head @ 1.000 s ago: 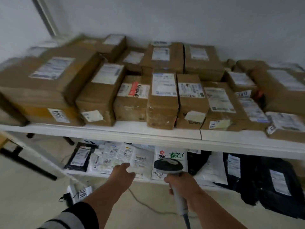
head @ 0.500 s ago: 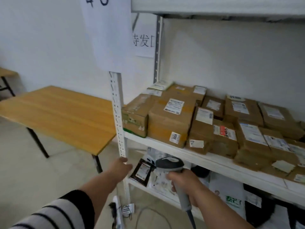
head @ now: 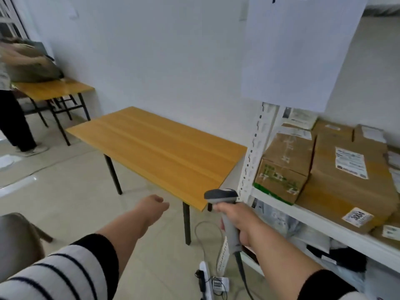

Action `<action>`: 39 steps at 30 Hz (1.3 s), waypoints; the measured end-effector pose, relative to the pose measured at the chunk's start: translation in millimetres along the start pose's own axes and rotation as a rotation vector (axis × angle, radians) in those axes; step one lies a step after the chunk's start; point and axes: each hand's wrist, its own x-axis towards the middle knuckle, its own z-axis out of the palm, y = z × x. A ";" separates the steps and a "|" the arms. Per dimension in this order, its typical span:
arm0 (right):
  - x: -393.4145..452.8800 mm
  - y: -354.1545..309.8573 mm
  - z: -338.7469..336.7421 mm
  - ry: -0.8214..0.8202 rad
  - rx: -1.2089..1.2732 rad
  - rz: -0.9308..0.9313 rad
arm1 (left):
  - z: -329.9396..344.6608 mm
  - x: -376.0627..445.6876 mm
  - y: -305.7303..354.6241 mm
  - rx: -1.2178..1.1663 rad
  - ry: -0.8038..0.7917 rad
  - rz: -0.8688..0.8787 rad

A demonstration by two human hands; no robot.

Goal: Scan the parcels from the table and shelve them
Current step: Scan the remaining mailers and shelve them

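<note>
My right hand [head: 234, 217] grips the handle of a grey barcode scanner [head: 223, 197], whose head points left near the corner of the wooden table [head: 160, 148]. The tabletop shows only bare wood. My left hand [head: 151, 207] hangs in the air left of the scanner, fingers loosely curled, holding nothing. Brown cardboard parcels [head: 337, 169] with white labels fill the white shelf [head: 303, 213] at the right. Bagged parcels [head: 337, 258] lie on the lower shelf, partly hidden by my right arm.
A white perforated shelf post [head: 253, 152] stands between table and shelf, with a large paper sheet [head: 298, 46] hanging above. A second wooden table [head: 54, 88] and a person [head: 13, 118] are at far left. A power strip and cable [head: 205, 278] lie on the tiled floor.
My view has swung left from the shelf to the wooden table. My left hand has come away from the shelf post into open air. The scanner stays in my right hand.
</note>
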 end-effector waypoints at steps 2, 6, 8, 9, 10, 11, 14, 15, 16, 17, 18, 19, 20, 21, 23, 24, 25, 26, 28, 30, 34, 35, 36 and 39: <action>29.6 -21.7 21.7 -0.031 0.006 0.003 | -17.9 26.4 -1.5 -0.013 0.015 -0.014; 84.5 -72.3 66.4 -0.098 0.062 0.030 | -59.4 75.0 10.2 -0.025 0.046 -0.032; 108.4 -98.7 88.1 -0.123 0.067 0.030 | -82.7 102.9 17.2 -0.050 0.091 -0.021; 119.5 -110.1 98.4 -0.127 0.061 0.026 | -93.9 116.6 19.9 -0.064 0.106 -0.017; 129.1 -120.9 108.2 -0.133 0.058 0.023 | -103.7 129.3 22.3 -0.074 0.109 -0.016; 138.4 -131.1 117.5 -0.142 0.060 0.024 | -112.4 141.8 23.8 -0.083 0.104 -0.018; 167.7 -155.4 142.8 -0.125 0.056 0.048 | -136.3 181.6 26.2 -0.094 0.074 -0.019; 178.0 -163.5 150.4 -0.115 0.056 0.058 | -144.4 197.5 27.6 -0.092 0.060 -0.021; 189.4 -171.1 158.3 -0.100 0.061 0.062 | -153.0 215.2 29.2 -0.082 0.048 -0.019; 200.8 -178.4 165.9 -0.075 0.070 0.065 | -161.9 233.3 31.6 -0.069 0.036 -0.014; 210.9 -184.7 173.5 -0.048 0.078 0.074 | -170.4 250.3 33.1 -0.057 0.022 -0.010; 220.3 -191.3 181.5 -0.027 0.092 0.088 | -178.9 267.6 34.1 -0.045 0.007 -0.005; 230.3 -198.1 189.4 -0.008 0.110 0.100 | -187.6 285.6 36.2 -0.030 -0.013 0.005; 239.9 -204.5 197.5 0.013 0.124 0.111 | -196.8 302.9 38.3 -0.011 -0.035 0.010; 255.8 -216.4 213.8 0.060 0.165 0.133 | -215.7 333.0 44.6 0.035 -0.078 0.006; 262.3 -222.3 221.1 0.073 0.189 0.138 | -224.1 348.1 48.2 0.054 -0.096 0.008; 268.7 -227.5 227.5 0.086 0.207 0.138 | -231.1 363.8 51.7 0.060 -0.104 0.012; 275.2 -231.2 232.6 0.104 0.219 0.138 | -236.0 378.7 54.4 0.056 -0.106 0.016; 287.8 -237.5 239.6 0.139 0.240 0.150 | -238.8 404.6 60.7 0.034 -0.117 0.035; 300.5 -240.1 244.1 0.164 0.251 0.151 | -235.2 424.8 68.2 0.043 -0.155 0.043; 333.8 -246.6 246.4 0.207 0.300 0.131 | -222.0 464.3 88.4 0.102 -0.248 0.054; 343.6 -249.5 245.8 0.216 0.307 0.137 | -218.2 475.5 94.3 0.120 -0.260 0.063; 354.3 -252.7 245.3 0.224 0.313 0.144 | -214.4 487.5 99.7 0.136 -0.265 0.071; 391.6 -261.1 244.2 0.246 0.329 0.148 | -202.0 525.8 114.2 0.146 -0.277 0.059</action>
